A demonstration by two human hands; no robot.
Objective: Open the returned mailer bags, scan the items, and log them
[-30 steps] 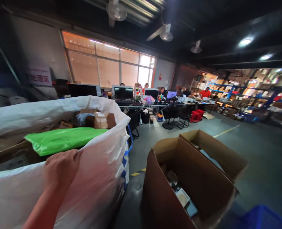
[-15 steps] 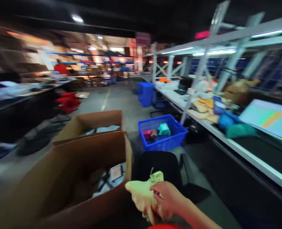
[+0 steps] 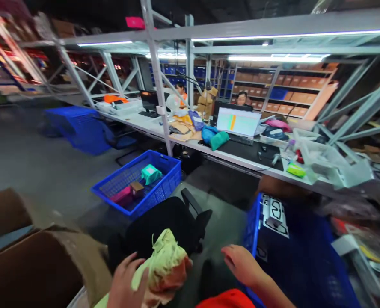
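Observation:
A pale yellow-green cloth pouch [image 3: 160,263] with a gathered, tied top and reddish-brown lower part is in front of me, at the lower middle. My left hand [image 3: 127,280] is on its left side, thumb and fingers around the fabric. Part of its grip is hidden by the cloth. To the right, my right hand [image 3: 241,263] is apart from the pouch, with its fingers curled together and nothing visible in them. Just beyond the pouch is a black chair [image 3: 164,222]. A blue basket [image 3: 173,182] behind the chair holds teal, pink and brown packages.
Open cardboard boxes [image 3: 26,269] stand at lower left. A dark blue bin [image 3: 308,265] is close on the right. A long workbench [image 3: 190,145] carries a monitor [image 3: 238,122], parcels and bags. Stacked blue crates [image 3: 84,132] stand further left. Two people are behind the bench.
My view has swung right, bringing more bench and the blue bin into sight. My right hand has let go of the pouch, and my left hand has come onto it.

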